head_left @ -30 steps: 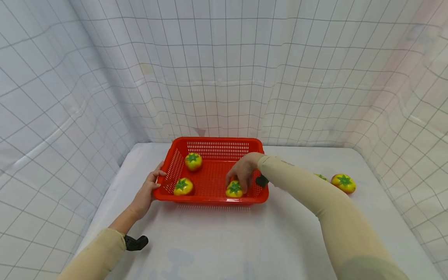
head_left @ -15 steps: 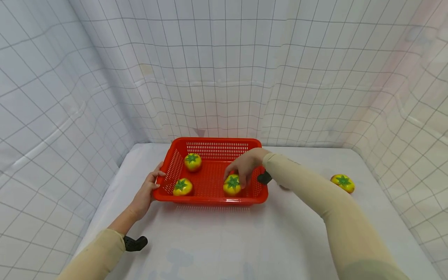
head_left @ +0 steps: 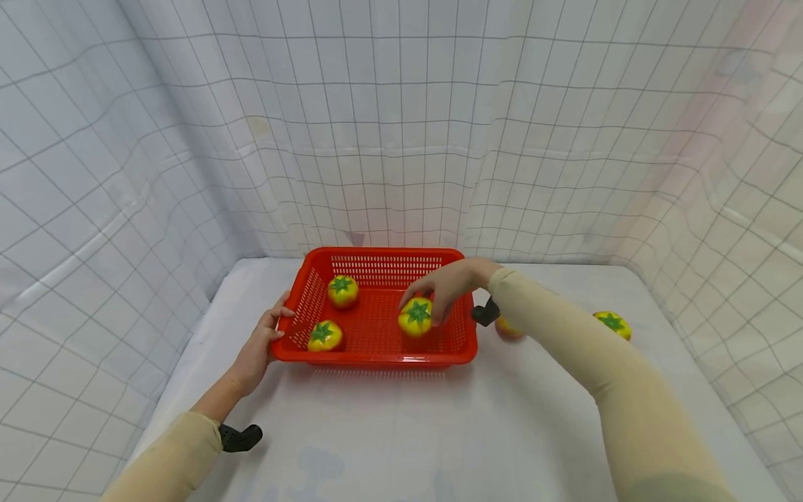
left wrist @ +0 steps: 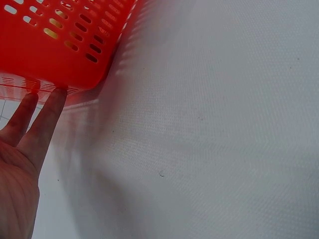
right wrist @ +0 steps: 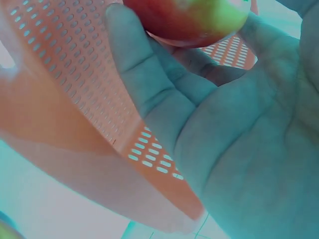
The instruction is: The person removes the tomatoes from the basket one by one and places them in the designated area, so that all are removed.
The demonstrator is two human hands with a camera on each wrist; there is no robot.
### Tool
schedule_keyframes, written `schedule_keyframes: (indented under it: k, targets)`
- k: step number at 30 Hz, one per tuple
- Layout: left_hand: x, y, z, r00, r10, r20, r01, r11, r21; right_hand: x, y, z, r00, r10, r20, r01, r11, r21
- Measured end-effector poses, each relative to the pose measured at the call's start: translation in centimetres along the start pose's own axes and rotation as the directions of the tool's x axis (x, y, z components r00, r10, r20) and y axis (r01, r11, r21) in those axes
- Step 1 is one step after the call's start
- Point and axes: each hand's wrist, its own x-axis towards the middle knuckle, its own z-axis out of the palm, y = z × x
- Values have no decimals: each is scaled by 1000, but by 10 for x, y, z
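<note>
A red plastic basket with slotted walls stands on the table. My left hand holds its left rim, with fingertips over the edge; in the left wrist view two fingers reach the outer wall. Above the basket floor, toward the right, my right hand grips a yellow-red toy tomato with a green star-shaped top. The right wrist view shows curled fingers around this tomato. Two more toy tomatoes, a back one and a front one, sit in the basket's left part.
Right of the basket, one toy tomato is partly hidden by the right forearm. Another toy tomato lies farther right on the white table. White grid-patterned curtains close off the back and sides.
My right hand has lifted the toy tomato up from the basket's floor and drawn back slightly. The left hand stays on the rim. A tomato beside the basket has come into sight.
</note>
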Motion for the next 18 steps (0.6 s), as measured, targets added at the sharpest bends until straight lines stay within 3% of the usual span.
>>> schedule_keyframes:
  k: [6, 18]
  targets:
    - [0, 1, 0, 1000, -4, 0, 4, 1000, -5, -11, 2, -1, 998, -59, 1, 59, 997, 45]
    - [2, -1, -1, 1000, -13, 1, 13, 1000, 17, -30, 14, -5, 989, -124, -77, 123, 992, -19]
